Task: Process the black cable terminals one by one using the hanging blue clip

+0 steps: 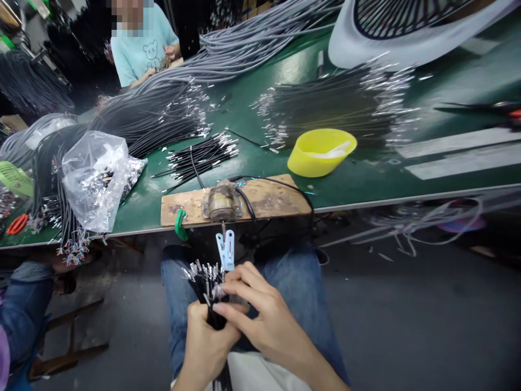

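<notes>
A bundle of black cables (203, 282) with stripped silvery ends stands upright above my lap. My left hand (209, 336) is wrapped round it below those ends. Thumb and fingers of my right hand (260, 304) close in at the bundle's tip, where the exact thing pinched is too small to make out. Just beyond the fingertips hangs a light blue clothespin (226, 250), fixed below a small motor-like device (222, 201). That device is mounted on a wooden board (277, 198) at the table's front edge.
On the green table (244, 117) lie loose short black cables (203, 157), a plastic bag (95, 179) of metal parts and a yellow cup (321, 155). Long grey cables (260, 38) run behind. A white fan (391, 49) stands at the back right. Across the table sits a person (142, 49).
</notes>
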The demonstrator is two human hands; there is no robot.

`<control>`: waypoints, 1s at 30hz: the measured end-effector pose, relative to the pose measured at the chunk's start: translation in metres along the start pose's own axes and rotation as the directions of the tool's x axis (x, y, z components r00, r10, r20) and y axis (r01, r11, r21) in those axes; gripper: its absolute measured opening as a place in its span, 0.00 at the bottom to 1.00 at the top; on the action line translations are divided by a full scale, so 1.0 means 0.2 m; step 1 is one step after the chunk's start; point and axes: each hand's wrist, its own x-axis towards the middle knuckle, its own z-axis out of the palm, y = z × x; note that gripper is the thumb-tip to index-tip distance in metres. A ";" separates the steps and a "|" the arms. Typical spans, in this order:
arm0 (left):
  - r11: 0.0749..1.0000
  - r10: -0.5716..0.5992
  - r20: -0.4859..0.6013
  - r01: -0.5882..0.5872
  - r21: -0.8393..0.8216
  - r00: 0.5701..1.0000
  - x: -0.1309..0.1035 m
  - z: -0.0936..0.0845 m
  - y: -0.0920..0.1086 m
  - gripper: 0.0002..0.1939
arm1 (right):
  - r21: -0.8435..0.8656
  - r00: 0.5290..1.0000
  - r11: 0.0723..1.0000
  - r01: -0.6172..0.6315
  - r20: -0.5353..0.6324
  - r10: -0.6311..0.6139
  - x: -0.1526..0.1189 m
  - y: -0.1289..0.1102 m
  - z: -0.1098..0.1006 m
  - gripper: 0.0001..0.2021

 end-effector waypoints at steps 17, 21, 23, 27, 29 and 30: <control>0.976 -0.076 -0.033 0.067 -0.209 0.997 -0.04 0.04 -0.09 0.21 | 0.847 0.795 0.275 -0.454 0.247 0.554 -0.06 0.04 0.13 0.17; 0.970 -0.101 0.033 0.106 -0.221 0.994 -0.03 0.01 -0.10 0.22 | 0.792 0.876 0.483 -0.374 0.130 0.464 -0.05 0.07 0.07 0.15; 0.964 -0.122 0.074 0.136 -0.230 0.990 -0.02 0.00 -0.11 0.22 | 0.680 0.940 0.676 -0.286 0.061 0.336 -0.05 0.08 0.04 0.12; 0.951 -0.139 0.133 0.170 -0.258 0.981 -0.01 0.00 -0.11 0.22 | 0.547 0.971 0.808 -0.220 0.040 0.237 -0.05 0.09 0.02 0.12; 0.951 -0.130 0.127 0.160 -0.265 0.983 0.00 0.01 -0.11 0.21 | 0.502 0.976 0.848 -0.167 -0.041 0.216 -0.06 0.10 0.04 0.12; 0.952 -0.124 0.118 0.152 -0.267 0.985 0.00 0.01 -0.11 0.21 | 0.434 0.977 0.895 -0.108 -0.121 0.177 -0.06 0.10 0.06 0.11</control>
